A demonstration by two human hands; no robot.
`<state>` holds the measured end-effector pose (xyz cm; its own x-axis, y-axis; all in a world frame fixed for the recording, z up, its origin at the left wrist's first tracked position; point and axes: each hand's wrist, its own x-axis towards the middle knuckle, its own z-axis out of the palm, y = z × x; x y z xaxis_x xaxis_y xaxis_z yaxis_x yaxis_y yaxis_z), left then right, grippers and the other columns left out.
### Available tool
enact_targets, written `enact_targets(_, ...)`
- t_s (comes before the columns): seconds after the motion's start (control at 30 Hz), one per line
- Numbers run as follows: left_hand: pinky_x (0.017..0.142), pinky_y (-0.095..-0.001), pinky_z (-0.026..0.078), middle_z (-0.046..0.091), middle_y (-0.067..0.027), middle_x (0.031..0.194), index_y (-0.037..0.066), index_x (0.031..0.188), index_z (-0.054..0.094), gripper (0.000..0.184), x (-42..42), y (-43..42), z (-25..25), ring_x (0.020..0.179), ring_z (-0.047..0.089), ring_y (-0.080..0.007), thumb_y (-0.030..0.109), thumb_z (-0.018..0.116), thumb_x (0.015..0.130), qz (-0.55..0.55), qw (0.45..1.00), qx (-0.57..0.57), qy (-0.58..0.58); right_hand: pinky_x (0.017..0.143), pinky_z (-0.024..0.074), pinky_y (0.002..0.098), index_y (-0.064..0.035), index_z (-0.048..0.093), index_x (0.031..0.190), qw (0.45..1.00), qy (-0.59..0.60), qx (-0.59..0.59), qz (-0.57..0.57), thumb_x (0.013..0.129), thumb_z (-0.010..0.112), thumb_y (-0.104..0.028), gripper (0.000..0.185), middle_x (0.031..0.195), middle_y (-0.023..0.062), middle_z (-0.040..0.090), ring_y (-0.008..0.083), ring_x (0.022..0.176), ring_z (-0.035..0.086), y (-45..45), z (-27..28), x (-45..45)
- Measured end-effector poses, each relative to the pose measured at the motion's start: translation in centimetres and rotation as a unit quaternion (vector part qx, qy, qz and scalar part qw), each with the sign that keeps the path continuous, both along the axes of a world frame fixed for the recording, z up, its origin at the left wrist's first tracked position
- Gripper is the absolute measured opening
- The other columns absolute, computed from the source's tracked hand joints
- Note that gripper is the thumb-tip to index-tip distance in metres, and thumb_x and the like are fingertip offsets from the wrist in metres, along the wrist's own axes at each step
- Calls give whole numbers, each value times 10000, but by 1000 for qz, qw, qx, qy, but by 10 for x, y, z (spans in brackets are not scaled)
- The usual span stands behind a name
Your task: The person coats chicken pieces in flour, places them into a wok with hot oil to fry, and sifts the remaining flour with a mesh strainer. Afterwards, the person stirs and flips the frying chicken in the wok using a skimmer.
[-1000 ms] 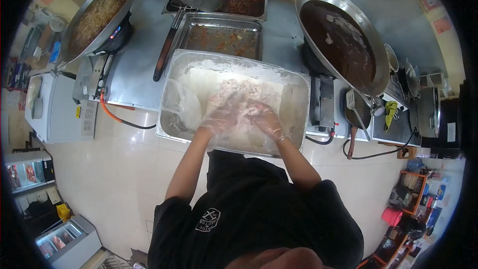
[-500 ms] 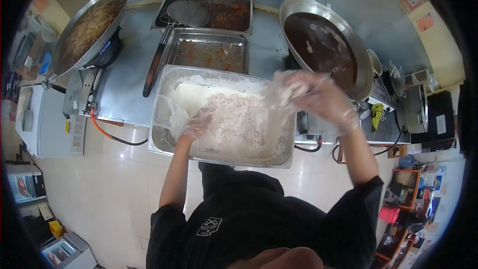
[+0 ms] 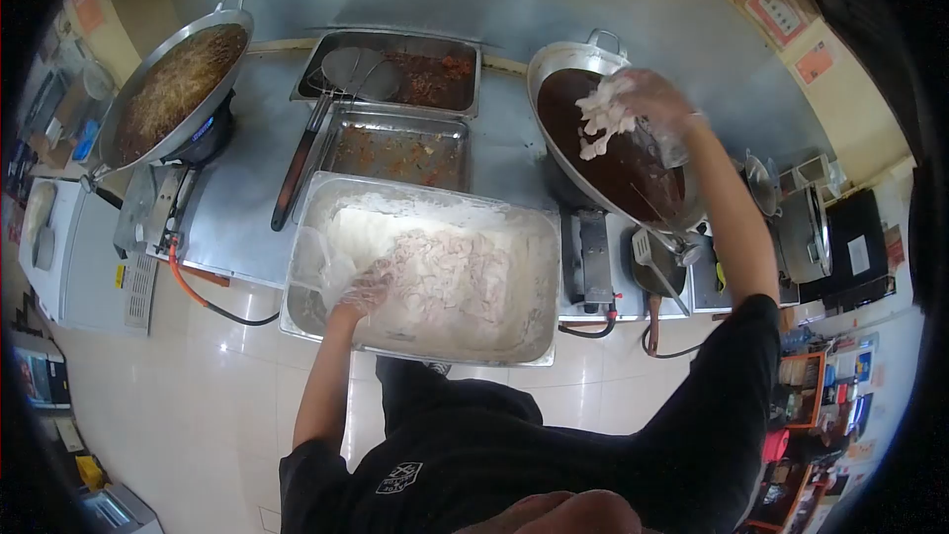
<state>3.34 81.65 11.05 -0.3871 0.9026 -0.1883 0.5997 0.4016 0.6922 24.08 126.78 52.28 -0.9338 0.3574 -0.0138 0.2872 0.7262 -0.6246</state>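
Observation:
My left hand [image 3: 370,289], in a clear plastic glove, rests with fingers apart against flour-coated meat pieces [image 3: 450,272]. These lie in white flour [image 3: 371,227] inside a deep steel pan [image 3: 542,287] in front of my body. A scrunched clear plastic bag or loose glove cuff [image 3: 331,262] is beside that hand. Over the right wok [image 3: 559,168], filled with dark oil [image 3: 633,188], my gloved right hand [image 3: 657,104] is closed on a clump of floured meat pieces [image 3: 605,119]. Some of the pieces hang down from its fingers.
A left wok [image 3: 138,138] holds foaming oil on a burner. Behind the flour pan are two steel trays, one with crumbs [image 3: 395,153] and one with a wire strainer [image 3: 361,74]. Its dark handle [image 3: 294,173] points toward me. A slotted spatula [image 3: 647,252] lies in a small pan at right.
My right hand has moved from the pan's right edge up and over the right wok, carrying the floured meat pieces. My left hand has stayed among the floured pieces.

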Motion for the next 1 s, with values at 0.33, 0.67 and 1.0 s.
enact_targets(0.33,946,-363,386,565,-152,1152,63,1149,549,426,13,29,-13,1062,529,-312,323,511,815,-143,985,-65,75,737,515,301,-113,637,1030,823,-251,488,145,694,672,-148,340,978,18,639,154,880,616,179,-182,49)
enact_targets(0.67,884,-419,418,577,-158,1130,105,1107,591,335,34,70,55,1036,552,-311,241,496,817,-261,938,-26,228,921,408,298,-71,605,1037,695,-291,657,19,800,505,-152,269,1066,11,617,145,1024,546,176,85,189)
enact_targets(1.0,904,-393,422,565,-163,1162,80,1137,563,367,-4,66,4,1080,539,-291,207,479,803,-152,969,-147,124,899,435,336,-130,597,1122,992,-127,-18,8,866,502,-245,297,1104,123,611,254,953,599,-232,-170,19)
